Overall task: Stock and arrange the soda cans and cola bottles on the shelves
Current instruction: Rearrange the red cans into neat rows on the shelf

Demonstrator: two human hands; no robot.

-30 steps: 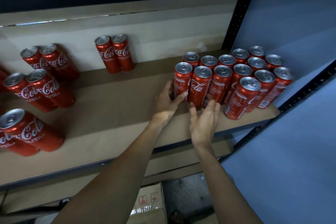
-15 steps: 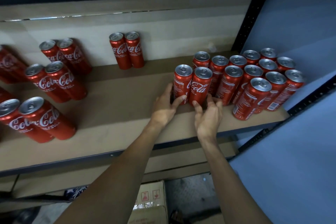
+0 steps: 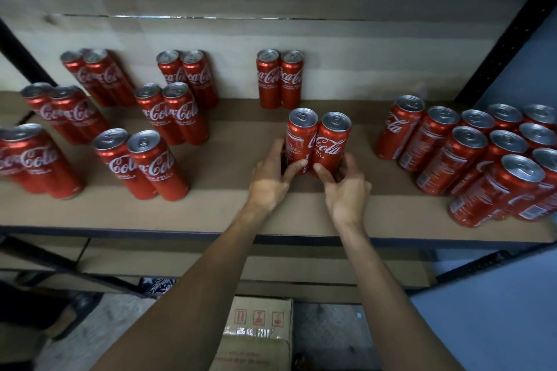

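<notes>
Between fingers of both hands: can pair (image 3: 319, 144), upright, touching, on shelf (image 3: 211, 211). Left hand (image 3: 268, 181) curled round left base, right hand (image 3: 346, 190) round right base. Risk: low grip on tall cans; uneven push may topple one toward back pair (image 3: 280, 81) beyond fingertips.

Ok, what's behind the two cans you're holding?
Another pair of Coca-Cola cans stands upright against the cardboard back panel. The held cans hide only some of the shelf between the pairs.
</notes>
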